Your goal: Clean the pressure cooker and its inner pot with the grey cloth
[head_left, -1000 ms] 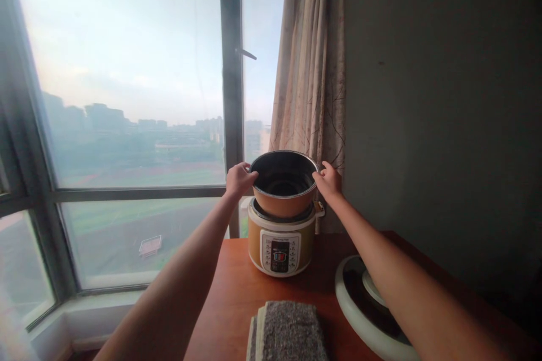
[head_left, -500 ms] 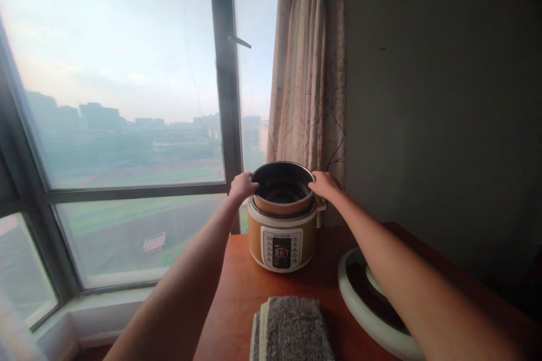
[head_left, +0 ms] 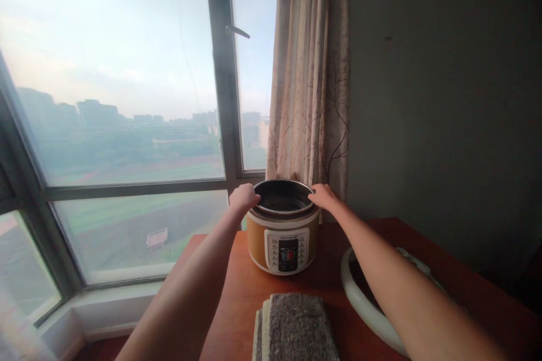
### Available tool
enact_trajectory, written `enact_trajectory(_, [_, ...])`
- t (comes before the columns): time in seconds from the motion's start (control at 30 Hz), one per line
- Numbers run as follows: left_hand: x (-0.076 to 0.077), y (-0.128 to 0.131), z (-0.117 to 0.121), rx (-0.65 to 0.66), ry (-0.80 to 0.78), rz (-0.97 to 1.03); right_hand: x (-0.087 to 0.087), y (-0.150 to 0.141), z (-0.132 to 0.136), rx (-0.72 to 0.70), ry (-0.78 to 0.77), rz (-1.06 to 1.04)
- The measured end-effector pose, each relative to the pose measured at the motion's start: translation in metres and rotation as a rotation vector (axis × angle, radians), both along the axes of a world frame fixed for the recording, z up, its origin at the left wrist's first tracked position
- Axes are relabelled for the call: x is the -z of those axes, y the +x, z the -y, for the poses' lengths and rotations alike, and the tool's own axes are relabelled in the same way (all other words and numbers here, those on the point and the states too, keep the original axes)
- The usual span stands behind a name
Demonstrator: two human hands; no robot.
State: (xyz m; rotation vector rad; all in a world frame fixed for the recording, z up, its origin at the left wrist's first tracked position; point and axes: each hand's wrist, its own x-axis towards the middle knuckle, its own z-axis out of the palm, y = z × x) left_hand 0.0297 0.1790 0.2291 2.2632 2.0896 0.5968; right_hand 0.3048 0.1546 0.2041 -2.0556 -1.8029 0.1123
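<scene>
A yellow and white electric cooker (head_left: 283, 242) stands at the far end of the wooden table (head_left: 237, 304). Its dark inner pot (head_left: 283, 202) sits down inside the body, only the rim showing. My left hand (head_left: 244, 197) is closed on the pot's left rim. My right hand (head_left: 322, 196) is closed on the right rim. Both arms stretch forward over the table.
The cooker's white round lid (head_left: 359, 299) lies upside down on the table under my right arm. A grey rough-topped stack (head_left: 296, 333) sits at the near edge. A patterned curtain (head_left: 309, 79) and a grey wall stand behind; a large window fills the left.
The inner pot has come down from above the cooker into its body, with both hands still on its rim. The camera has tipped slightly.
</scene>
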Motion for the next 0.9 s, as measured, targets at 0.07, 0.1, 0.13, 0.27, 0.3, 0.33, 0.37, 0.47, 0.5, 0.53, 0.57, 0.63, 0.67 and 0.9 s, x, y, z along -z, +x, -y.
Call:
enact_trajectory(0.07, [-0.001,0.002,0.002,-0.001,-0.013,-0.02,0.003,0.0,-0.001,0.007,0.01,-0.014])
enact_trajectory(0.1, [-0.001,0.002,0.003,0.0,-0.023,-0.024,0.004,0.0,-0.002,0.013,0.015,-0.023])
enact_trajectory(0.13, [-0.001,0.002,0.003,0.002,-0.032,-0.024,0.005,0.0,-0.002,0.019,0.019,-0.031])
enact_trajectory(0.27, [0.001,0.001,0.003,-0.003,-0.049,-0.014,0.007,-0.003,-0.001,0.04,0.037,-0.065])
enact_trajectory(0.3, [0.002,0.001,0.003,-0.003,-0.05,-0.013,0.007,-0.003,0.0,0.046,0.042,-0.073])
enact_trajectory(0.33, [0.002,0.001,0.004,-0.001,-0.05,-0.013,0.007,-0.004,0.002,0.053,0.047,-0.082])
enact_trajectory(0.37, [0.002,0.001,0.005,0.003,-0.05,-0.015,0.007,-0.005,0.004,0.059,0.053,-0.091])
enact_trajectory(0.47, [0.003,0.001,0.009,0.016,-0.043,-0.016,0.006,-0.008,0.013,0.079,0.078,-0.116])
enact_trajectory(0.5, [0.004,0.001,0.012,0.019,-0.041,-0.014,0.006,-0.008,0.017,0.089,0.087,-0.123])
enact_trajectory(0.53, [0.005,0.001,0.014,0.02,-0.037,-0.011,0.006,-0.009,0.021,0.1,0.097,-0.129])
enact_trajectory(0.57, [0.005,0.0,0.017,0.021,-0.034,-0.007,0.007,-0.01,0.025,0.112,0.106,-0.135])
enact_trajectory(0.63, [0.007,-0.001,0.023,0.025,-0.024,0.002,0.007,-0.011,0.034,0.13,0.123,-0.145])
enact_trajectory(0.67, [0.008,-0.001,0.026,0.027,-0.017,0.007,0.008,-0.012,0.038,0.136,0.13,-0.149])
enact_trajectory(0.9, [0.013,-0.007,0.052,0.012,0.012,0.064,0.011,-0.013,0.062,0.122,0.174,-0.169])
